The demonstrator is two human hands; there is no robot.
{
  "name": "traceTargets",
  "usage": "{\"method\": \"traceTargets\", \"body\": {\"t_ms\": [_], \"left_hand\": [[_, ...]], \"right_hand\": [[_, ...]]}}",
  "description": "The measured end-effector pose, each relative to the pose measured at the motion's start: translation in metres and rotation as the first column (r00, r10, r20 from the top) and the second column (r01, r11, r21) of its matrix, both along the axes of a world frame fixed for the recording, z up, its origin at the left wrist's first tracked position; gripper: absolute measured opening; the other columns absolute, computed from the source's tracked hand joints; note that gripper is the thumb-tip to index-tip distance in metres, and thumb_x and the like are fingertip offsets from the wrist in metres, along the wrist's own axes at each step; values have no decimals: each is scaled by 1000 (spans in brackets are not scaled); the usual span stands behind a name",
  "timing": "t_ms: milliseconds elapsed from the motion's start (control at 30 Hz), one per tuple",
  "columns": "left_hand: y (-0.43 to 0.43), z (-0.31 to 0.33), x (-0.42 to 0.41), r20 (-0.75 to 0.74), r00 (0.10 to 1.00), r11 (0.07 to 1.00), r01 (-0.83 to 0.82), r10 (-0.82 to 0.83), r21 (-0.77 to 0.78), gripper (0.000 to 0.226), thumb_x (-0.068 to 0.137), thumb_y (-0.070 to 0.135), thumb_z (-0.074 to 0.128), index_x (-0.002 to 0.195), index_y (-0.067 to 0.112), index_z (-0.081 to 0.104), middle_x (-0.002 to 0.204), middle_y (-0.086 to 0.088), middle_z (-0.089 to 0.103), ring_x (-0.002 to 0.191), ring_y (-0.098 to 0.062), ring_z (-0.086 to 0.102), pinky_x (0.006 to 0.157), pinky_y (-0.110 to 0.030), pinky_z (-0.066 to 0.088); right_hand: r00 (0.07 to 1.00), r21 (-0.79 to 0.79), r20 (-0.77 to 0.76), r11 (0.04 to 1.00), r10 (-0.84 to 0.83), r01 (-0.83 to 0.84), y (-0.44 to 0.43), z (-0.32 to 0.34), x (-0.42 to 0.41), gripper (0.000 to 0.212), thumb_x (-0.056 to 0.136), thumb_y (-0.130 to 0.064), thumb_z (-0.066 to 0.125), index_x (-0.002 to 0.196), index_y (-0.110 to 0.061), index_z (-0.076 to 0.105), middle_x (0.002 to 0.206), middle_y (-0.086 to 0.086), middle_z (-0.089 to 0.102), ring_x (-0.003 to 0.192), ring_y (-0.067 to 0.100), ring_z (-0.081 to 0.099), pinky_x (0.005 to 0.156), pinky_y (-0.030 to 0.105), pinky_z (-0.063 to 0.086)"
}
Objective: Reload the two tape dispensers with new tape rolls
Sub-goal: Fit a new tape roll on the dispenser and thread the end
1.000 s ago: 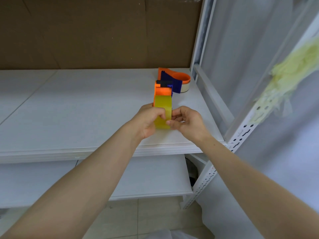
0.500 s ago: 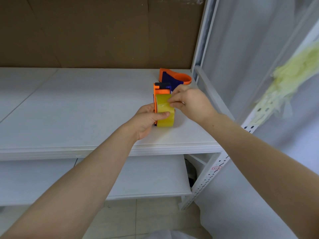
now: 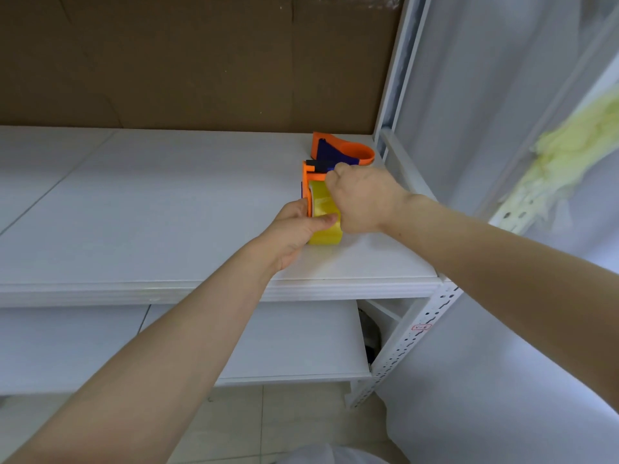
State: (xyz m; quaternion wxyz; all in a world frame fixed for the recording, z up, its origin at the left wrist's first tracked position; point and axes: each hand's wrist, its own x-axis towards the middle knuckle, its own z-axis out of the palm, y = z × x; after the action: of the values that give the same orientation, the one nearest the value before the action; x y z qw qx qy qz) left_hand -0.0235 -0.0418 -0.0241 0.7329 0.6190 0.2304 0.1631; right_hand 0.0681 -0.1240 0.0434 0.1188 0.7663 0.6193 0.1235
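Since half a second ago the right hand [image 3: 363,199] has slid forward over the yellow tape roll [image 3: 322,204] to the orange dispenser [image 3: 310,174], fingers curled; whether they grip anything is hidden. The left hand [image 3: 294,229] grips the roll near the shelf's [image 3: 167,212] right edge. A second dispenser [image 3: 348,150] sits at the back right corner. Broad shelf surface stretches left.

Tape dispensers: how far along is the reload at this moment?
Done: a yellow tape roll sits in the near dispenser. In hand: the left hand grips that roll while the right hand, fingers curled, works at the dispenser's front, apparently threading the tape end. Left: finishing that, then the far dispenser on the shelf; whether it holds a roll cannot be told.
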Motion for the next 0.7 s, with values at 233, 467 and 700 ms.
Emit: {"method": "traceTargets", "body": {"t_ms": [233,467,700], "left_hand": [[3,-1,-1,-15,1000,1000,-21,21,1,35,90,10,58,125,11,56,102,2,67,87,-9,64,73,-18,53],[4,-5,-1,-8,1000,1000,-1,1,9,29,90,11,58,119,16,57,105,-1,66,99,-17,62,96,-35,47],[7,-5,-1,3,1000,1000,-8,8,-12,29,90,11,58,119,13,57,96,2,67,88,-12,64,81,-25,51]], "right_hand": [[862,31,-486,983,-142,180,11,8,12,20,88,-9,48,102,-1,60,97,15,60,93,27,58,64,29,42],[817,220,-573,973,69,72,-1,0,20,38,82,-23,69,115,-7,65,111,9,57,97,21,54,91,36,46],[925,259,-359,965,125,-30,-1,-9,8,19,93,-19,50,102,-6,61,109,11,58,102,24,53,83,35,46]]}}
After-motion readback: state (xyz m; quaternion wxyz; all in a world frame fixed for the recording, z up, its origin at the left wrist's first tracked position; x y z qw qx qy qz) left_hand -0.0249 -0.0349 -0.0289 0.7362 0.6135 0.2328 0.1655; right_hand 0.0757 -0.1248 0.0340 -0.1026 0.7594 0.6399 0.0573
